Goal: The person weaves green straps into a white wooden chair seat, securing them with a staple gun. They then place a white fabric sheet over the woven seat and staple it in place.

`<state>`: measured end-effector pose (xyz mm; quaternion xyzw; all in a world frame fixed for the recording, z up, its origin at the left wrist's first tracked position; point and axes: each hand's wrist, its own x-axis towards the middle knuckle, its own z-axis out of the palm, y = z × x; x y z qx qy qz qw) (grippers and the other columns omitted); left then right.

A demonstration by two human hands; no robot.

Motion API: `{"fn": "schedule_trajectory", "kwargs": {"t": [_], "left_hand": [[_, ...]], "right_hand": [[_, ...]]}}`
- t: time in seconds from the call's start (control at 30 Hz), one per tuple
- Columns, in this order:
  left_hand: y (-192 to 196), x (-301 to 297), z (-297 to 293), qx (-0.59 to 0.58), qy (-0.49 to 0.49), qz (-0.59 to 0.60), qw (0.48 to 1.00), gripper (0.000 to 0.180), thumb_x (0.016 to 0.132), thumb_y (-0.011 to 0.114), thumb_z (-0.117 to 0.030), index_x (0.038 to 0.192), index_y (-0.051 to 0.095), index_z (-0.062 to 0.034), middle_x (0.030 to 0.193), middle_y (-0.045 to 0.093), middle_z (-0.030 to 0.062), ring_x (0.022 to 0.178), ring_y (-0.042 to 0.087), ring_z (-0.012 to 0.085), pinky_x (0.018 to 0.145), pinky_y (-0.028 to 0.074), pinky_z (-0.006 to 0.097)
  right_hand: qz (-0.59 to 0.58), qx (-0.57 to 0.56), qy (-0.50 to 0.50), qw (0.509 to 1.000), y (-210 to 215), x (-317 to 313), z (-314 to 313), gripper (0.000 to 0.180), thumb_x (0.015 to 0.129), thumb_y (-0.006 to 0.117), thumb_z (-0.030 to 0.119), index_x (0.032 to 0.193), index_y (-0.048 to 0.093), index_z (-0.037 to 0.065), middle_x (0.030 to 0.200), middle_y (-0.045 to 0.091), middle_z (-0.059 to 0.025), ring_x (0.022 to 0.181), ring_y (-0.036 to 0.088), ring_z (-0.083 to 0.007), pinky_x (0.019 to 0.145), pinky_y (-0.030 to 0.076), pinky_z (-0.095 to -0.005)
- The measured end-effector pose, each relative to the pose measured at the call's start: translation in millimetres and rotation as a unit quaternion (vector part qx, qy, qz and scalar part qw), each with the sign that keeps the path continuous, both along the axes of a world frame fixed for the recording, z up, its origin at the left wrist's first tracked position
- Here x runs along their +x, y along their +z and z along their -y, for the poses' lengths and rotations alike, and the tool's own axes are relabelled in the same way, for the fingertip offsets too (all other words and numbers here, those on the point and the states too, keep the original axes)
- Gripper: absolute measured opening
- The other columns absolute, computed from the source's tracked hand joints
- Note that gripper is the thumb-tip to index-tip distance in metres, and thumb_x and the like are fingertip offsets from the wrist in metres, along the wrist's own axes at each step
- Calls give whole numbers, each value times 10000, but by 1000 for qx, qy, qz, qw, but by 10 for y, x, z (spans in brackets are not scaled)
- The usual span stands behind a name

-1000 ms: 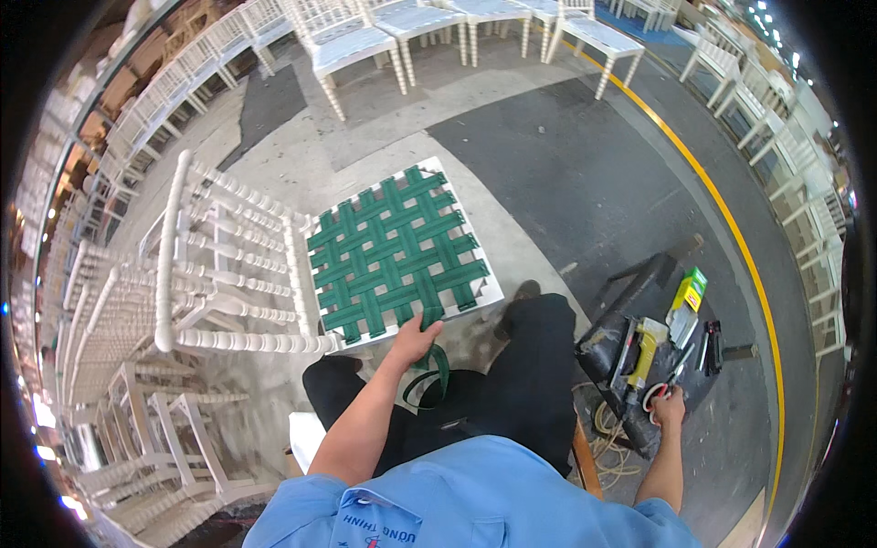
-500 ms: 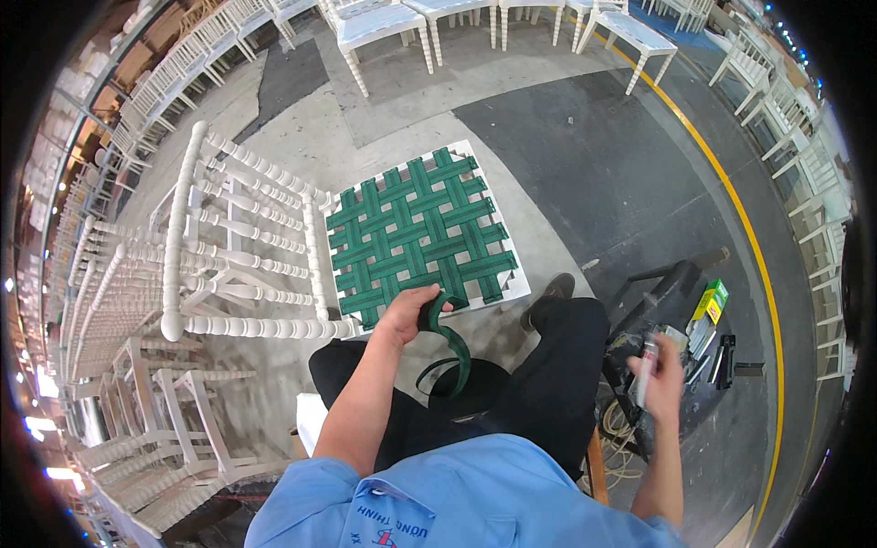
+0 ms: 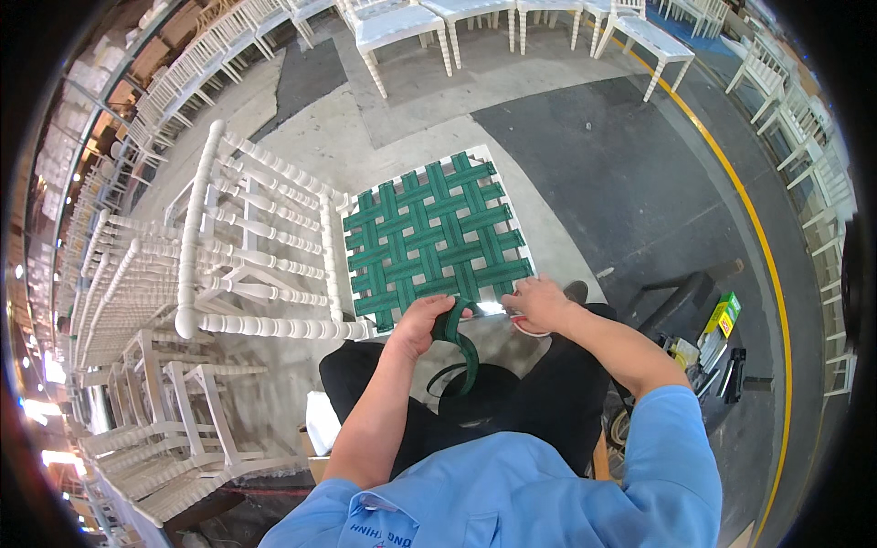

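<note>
Left side: stacks of white spindle chairs (image 3: 137,301), and the one being worked on, a white chair (image 3: 265,265), lies on its side with the seat frame facing the seated person. Its seat is a green woven webbing panel (image 3: 429,242), the weave looks complete across the frame. Left hand (image 3: 422,321) sits at the near edge of the seat, fingers curled and pinching the loose green strap tail (image 3: 461,342), which loops down over the lap. Right hand (image 3: 539,304) is just beside it at the same edge, fingers closed around a small tool with something shiny at the tip; can't tell what it is. Looks like the finishing step: securing or trimming the last strap end. Next move calls for keeping the tail taut with the left hand while the right works tight against the frame edge, clear of the left fingers. Further right on the floor: a pile of hand tools (image 3: 717,352) near the knee, then a yellow floor line (image 3: 758,237). More white chairs (image 3: 512,18) along the top. Nothing blocks the seat edge.
</note>
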<state>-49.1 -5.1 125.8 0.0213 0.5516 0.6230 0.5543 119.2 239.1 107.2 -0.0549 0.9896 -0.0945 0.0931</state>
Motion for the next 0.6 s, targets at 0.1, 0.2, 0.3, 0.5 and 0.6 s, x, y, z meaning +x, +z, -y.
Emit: {"fn": "schedule_trajectory", "kwargs": {"t": [0.1, 0.2, 0.3, 0.5, 0.6], "left_hand": [[16, 30, -4, -1, 1, 2, 1000, 292, 1075, 609, -183, 1227, 663, 60, 1058, 782, 161, 907, 747, 209, 754, 615, 326], [78, 66, 11, 7, 0, -5, 1000, 325, 1062, 631, -174, 1283, 625, 66, 1070, 779, 161, 912, 751, 216, 761, 616, 329], [177, 120, 58, 29, 26, -15, 999, 343, 1055, 640, -164, 1314, 606, 58, 1090, 774, 157, 926, 755, 222, 765, 615, 336], [324, 271, 386, 95, 53, -85, 990, 370, 1047, 618, -112, 1391, 578, 19, 1211, 729, 154, 1103, 732, 279, 814, 625, 422], [238, 490, 545, 66, 63, -88, 992, 316, 1063, 579, -88, 1364, 575, 7, 1199, 720, 154, 1071, 734, 278, 815, 652, 446]], "right_hand": [[18, 4, 21, 1000, -62, -132, 34, 440, 879, 776, 455, 1233, 692, 207, 1063, 684, -128, 1047, 693, -329, 916, 476, -475], [50, -16, 35, 998, -49, -220, 71, 408, 893, 765, 434, 1223, 681, 209, 1018, 696, -130, 983, 716, -346, 891, 503, -492], [30, -31, 8, 999, 59, -151, 111, 417, 892, 774, 441, 1219, 671, 203, 972, 702, -127, 925, 726, -361, 839, 524, -510], [-247, -176, -349, 887, 489, 1049, 32, 530, 846, 870, 420, 1224, 639, 126, 938, 728, -138, 879, 724, -377, 757, 546, -475], [-302, -188, -596, 720, 609, 2187, -49, 607, 838, 889, 458, 1261, 619, 115, 1006, 745, -172, 953, 732, -414, 798, 564, -480]]}}
